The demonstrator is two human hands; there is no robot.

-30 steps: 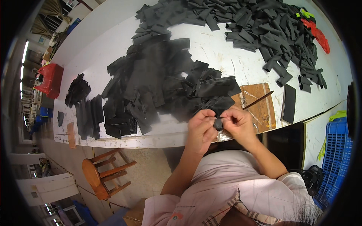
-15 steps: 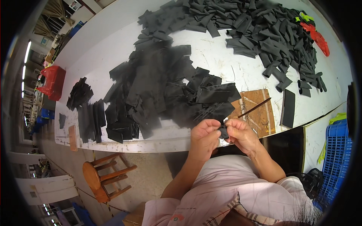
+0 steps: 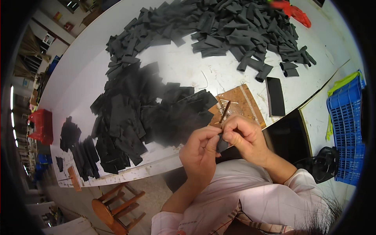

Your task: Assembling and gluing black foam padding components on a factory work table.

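Observation:
My left hand (image 3: 199,150) and my right hand (image 3: 244,137) meet over the near edge of the white table (image 3: 180,70), both pinching one small black piece (image 3: 221,145) between them. A thin stick tool (image 3: 225,111) pokes up from my right hand's fingers. Just beyond the hands lies a brown wooden board (image 3: 241,102). A big heap of flat black pieces (image 3: 137,113) spreads to the left of the hands. Another heap of dark grey folded pieces (image 3: 235,27) covers the far side of the table.
A flat black rectangular slab (image 3: 275,96) lies right of the board. Red and green items (image 3: 291,9) sit at the far right. A blue crate (image 3: 348,129) stands on the right, a wooden stool (image 3: 115,205) below the table, and a red stool (image 3: 41,126) far left.
The view has shifted so the table sits higher in the picture. My hands stay together on the small black piece, now a little nearer my body, with the stick tool held more upright.

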